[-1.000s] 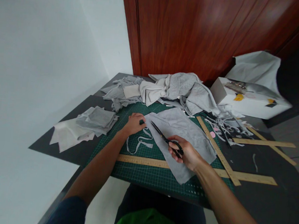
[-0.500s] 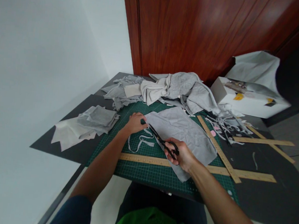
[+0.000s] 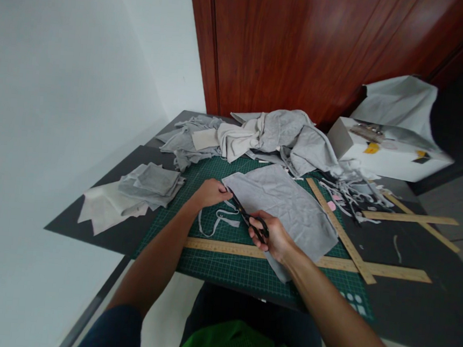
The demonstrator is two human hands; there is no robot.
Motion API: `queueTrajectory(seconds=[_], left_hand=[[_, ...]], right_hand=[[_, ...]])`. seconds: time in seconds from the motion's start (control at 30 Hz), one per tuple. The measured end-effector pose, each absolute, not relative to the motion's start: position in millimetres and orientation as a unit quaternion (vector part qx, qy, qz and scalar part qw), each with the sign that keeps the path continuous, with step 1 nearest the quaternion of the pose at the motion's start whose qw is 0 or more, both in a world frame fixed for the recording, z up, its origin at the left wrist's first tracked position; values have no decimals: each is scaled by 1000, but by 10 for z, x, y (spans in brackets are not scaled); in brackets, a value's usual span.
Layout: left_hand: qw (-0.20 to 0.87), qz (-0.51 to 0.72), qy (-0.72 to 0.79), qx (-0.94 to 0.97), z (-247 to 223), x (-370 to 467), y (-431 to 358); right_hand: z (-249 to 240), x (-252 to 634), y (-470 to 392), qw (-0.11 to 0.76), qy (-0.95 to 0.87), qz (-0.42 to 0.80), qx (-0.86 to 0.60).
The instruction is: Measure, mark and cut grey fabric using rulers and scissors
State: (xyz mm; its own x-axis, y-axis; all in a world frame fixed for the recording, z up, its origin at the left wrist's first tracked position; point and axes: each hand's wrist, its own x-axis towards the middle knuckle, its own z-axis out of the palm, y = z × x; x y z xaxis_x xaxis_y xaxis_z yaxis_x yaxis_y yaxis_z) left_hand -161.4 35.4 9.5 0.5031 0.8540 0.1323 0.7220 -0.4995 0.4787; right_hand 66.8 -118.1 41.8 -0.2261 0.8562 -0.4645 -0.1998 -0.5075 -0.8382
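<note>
My right hand [image 3: 270,233] is wrapped round the handles of black scissors [image 3: 258,228]. Their blades reach up and left along the edge of a grey fabric piece [image 3: 281,199], with the tips close to my left hand. My left hand [image 3: 213,193] is closed in a pinch at the fabric's left corner, where a narrow cut edge appears to be between the fingers; the fingertips are partly hidden. A thin fabric strip [image 3: 214,223] curls on the green cutting mat [image 3: 223,272] below the blades.
Wooden rulers [image 3: 225,247] lie across the mat's front and right side. Folded fabric pieces [image 3: 155,183] sit at left, and a heap of grey cloth [image 3: 284,132] lies at the back. Fabric scraps [image 3: 355,192] and a white box [image 3: 395,158] are at right.
My right hand and the scissors have moved slightly left and up, toward my left hand. The left fingers, earlier more spread, are now closed together at the fabric's corner.
</note>
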Motion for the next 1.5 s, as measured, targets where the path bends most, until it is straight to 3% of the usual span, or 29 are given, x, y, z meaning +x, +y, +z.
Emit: queueTrajectory(seconds=[0.47, 0.7, 1.5], left_hand=[[263, 152, 490, 817, 195, -1525, 246], [240, 182, 573, 763, 227, -1497, 246], [223, 150, 586, 764, 250, -1419, 216]], right_hand=[[416, 653, -1161, 375, -314, 716, -498], [409, 658, -1159, 376, -304, 720, -498], [372, 637, -1118, 381, -305, 719, -495]])
